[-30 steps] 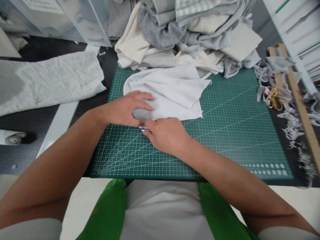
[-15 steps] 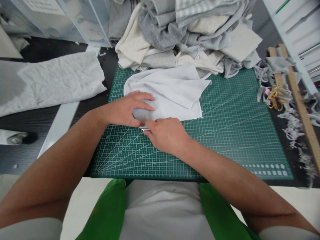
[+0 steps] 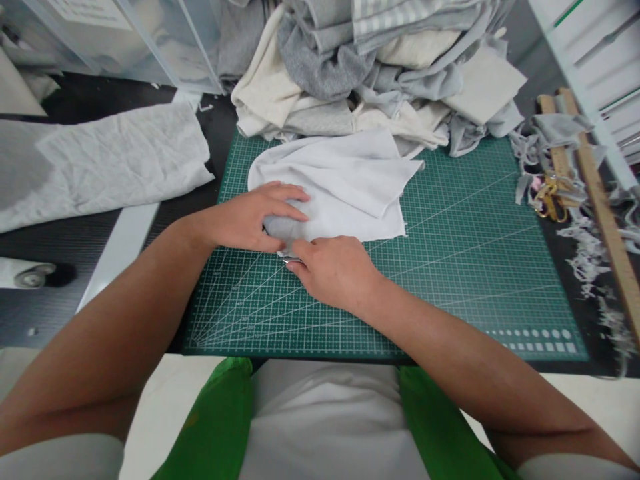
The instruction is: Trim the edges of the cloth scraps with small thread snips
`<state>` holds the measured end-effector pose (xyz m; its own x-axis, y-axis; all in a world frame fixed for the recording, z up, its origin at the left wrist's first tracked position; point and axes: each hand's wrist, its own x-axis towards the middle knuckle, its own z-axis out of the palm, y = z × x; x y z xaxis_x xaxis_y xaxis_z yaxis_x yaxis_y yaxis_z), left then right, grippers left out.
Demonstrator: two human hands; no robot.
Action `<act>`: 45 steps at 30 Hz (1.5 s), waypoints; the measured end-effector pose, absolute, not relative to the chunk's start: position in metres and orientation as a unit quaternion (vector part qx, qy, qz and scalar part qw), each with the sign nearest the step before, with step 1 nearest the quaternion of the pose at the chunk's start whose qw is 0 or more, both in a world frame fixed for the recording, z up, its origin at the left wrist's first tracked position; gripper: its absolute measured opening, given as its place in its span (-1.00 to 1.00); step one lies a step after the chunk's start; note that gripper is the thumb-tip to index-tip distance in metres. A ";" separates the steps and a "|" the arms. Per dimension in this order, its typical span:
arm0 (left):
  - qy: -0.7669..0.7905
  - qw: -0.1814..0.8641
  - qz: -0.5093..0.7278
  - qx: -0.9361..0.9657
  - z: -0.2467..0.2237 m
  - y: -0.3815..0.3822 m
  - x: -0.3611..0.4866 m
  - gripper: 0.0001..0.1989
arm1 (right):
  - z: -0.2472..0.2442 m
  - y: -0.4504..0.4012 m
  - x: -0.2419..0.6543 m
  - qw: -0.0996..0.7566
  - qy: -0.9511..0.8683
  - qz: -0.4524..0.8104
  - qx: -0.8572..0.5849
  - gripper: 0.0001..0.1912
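Observation:
White cloth (image 3: 345,180) lies loosely folded on a green cutting mat (image 3: 450,267). At its near left corner is a small grey cloth part (image 3: 285,228). My left hand (image 3: 263,217) rests over that corner with its fingers spread, the thumb and forefinger around the grey part. My right hand (image 3: 335,270) is closed in a pinch at the near edge of the grey cloth, just beside my left thumb. A thin shiny sliver (image 3: 290,260) shows at its fingertips; its kind is unclear, and the palm side is hidden.
A heap of grey and cream fabrics (image 3: 340,80) sits behind the mat. Folded grey fabric (image 3: 125,160) and a fabric roll (image 3: 27,274) lie left, near clear plastic bins (image 3: 170,40). Gold-handled scissors (image 3: 553,199), wooden rulers (image 3: 600,193) and scraps (image 3: 583,253) lie right.
Both hands stay almost in place. The grey cloth at the corner has shifted slightly, and a dark edge now shows beside my left thumb.

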<state>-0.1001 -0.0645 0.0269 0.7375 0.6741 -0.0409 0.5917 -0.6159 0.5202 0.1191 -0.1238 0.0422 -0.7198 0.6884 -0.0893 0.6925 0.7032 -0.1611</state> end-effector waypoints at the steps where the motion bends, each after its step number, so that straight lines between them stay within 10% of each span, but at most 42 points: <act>1: 0.354 0.264 0.076 0.894 0.028 -0.064 -0.100 -0.47 | 0.042 -0.124 0.119 0.012 0.922 -0.093 0.375 -0.67; 45: 0.352 0.254 0.073 0.898 0.026 -0.065 -0.101 -0.48 | 0.042 -0.124 0.122 0.006 0.927 -0.085 0.366 -0.70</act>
